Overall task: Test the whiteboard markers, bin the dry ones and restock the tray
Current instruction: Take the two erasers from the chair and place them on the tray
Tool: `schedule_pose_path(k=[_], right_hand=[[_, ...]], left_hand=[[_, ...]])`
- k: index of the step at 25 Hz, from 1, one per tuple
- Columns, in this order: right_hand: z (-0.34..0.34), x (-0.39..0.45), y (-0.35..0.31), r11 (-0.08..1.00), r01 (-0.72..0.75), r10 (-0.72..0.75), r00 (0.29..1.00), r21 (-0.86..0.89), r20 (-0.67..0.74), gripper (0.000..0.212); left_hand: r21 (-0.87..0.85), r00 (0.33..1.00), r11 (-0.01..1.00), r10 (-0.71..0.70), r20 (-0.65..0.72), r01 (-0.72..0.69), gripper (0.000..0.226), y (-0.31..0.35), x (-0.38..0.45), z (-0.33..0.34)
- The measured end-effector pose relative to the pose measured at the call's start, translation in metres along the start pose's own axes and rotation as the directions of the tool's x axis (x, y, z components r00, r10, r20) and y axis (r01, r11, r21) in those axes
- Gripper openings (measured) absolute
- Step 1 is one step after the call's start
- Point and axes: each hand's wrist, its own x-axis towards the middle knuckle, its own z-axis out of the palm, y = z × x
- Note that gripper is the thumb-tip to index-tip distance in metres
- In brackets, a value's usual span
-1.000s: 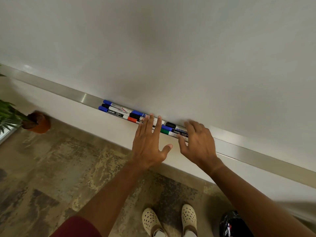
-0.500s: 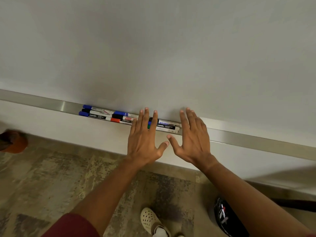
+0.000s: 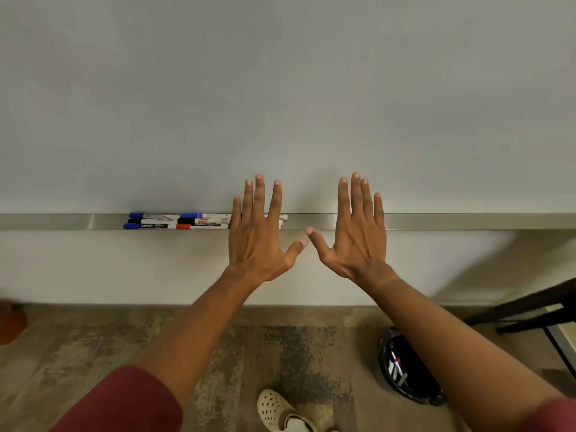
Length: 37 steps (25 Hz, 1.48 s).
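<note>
head view: your left hand point(image 3: 260, 241) is raised with the back toward the camera, fingers straight and slightly spread, thumb angled out to the right. it holds nothing. its fingers overlap the right end of the marker group, so that end is partly hidden; whether the fingers touch the markers cannot be told.

your right hand point(image 3: 358, 241) is raised in the same way, fingers straight and close together, thumb angled left. it holds nothing. the two thumb tips sit just beside each other, and contact between them cannot be confirmed.

the whiteboard markers point(image 3: 177, 221) lie lengthwise in the metal tray point(image 3: 467, 221) along the lower edge of the whiteboard point(image 3: 280, 88). they lie in rows, end to end. blue, black and red caps are visible, with a trace of green at the edge of your left hand. the tray section in front of your right hand carries no markers.

on the floor point(image 3: 93, 344), a black bin point(image 3: 405, 372) with a liner stands below your right forearm. one pale perforated shoe point(image 3: 277, 410) shows at the bottom edge. a dark furniture frame point(image 3: 536, 310) stands at the right, and an orange pot point(image 3: 11, 322) at the far left edge.
</note>
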Motion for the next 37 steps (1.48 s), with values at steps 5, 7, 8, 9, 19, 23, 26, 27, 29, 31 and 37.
schedule_pose_path(k=[5, 7, 8, 9, 19, 23, 26, 27, 29, 31, 37], right_hand=[[-0.055, -0.035, 0.033, 0.992, -0.126, 0.124, 0.989, -0.028, -0.077, 0.099], [-0.076, -0.052, 0.049, 0.979, -0.195, 0.189, 0.977, -0.052, -0.097, 0.099], [-0.086, -0.064, 0.058, 0.968, -0.24, 0.231, 0.966, -0.067, -0.116, 0.1], [-0.095, -0.075, 0.065, 0.956, -0.284, 0.272, 0.952, -0.075, -0.137, 0.1], [-0.165, -0.215, 0.126, 0.657, -0.73, 0.665, 0.679, -0.189, -0.311, 0.1], [-0.184, -0.269, 0.152, 0.534, -0.822, 0.747, 0.569, -0.199, -0.345, 0.099], [-0.194, -0.299, 0.177, 0.483, -0.853, 0.773, 0.521, -0.197, -0.362, 0.099], [-0.196, -0.307, 0.185, 0.477, -0.856, 0.774, 0.516, -0.197, -0.367, 0.099], [-0.2, -0.326, 0.213, 0.466, -0.865, 0.787, 0.502, -0.188, -0.359, 0.099], [-0.204, -0.34, 0.243, 0.466, -0.865, 0.793, 0.501, -0.186, -0.347, 0.099], [-0.221, -0.37, 0.346, 0.504, -0.846, 0.8, 0.534, -0.176, -0.276, 0.101]], left_hand=[[-0.004, 0.987, 0.989, 0.149, -0.053, -0.15, 0.106, 0.052, 0.001, -0.026], [-0.029, 0.971, 0.973, 0.226, -0.072, -0.229, 0.106, 0.078, 0.003, -0.029], [-0.054, 0.959, 0.96, 0.272, -0.074, -0.276, 0.106, 0.094, 0.004, -0.028], [-0.078, 0.946, 0.944, 0.315, -0.072, -0.32, 0.106, 0.11, 0.004, -0.027], [-0.281, 0.658, 0.62, 0.75, -0.063, -0.733, 0.105, 0.273, -0.05, -0.022], [-0.313, 0.542, 0.507, 0.84, -0.029, -0.803, 0.106, 0.329, -0.086, -0.022], [-0.326, 0.482, 0.447, 0.875, -0.033, -0.833, 0.105, 0.369, -0.103, -0.022], [-0.33, 0.471, 0.435, 0.881, -0.035, -0.838, 0.104, 0.382, -0.107, -0.022], [-0.336, 0.452, 0.417, 0.891, -0.03, -0.845, 0.104, 0.415, -0.118, -0.016], [-0.34, 0.453, 0.42, 0.891, -0.022, -0.842, 0.103, 0.449, -0.126, -0.01], [-0.327, 0.502, 0.495, 0.862, 0.068, -0.805, 0.106, 0.543, -0.14, 0.016]])
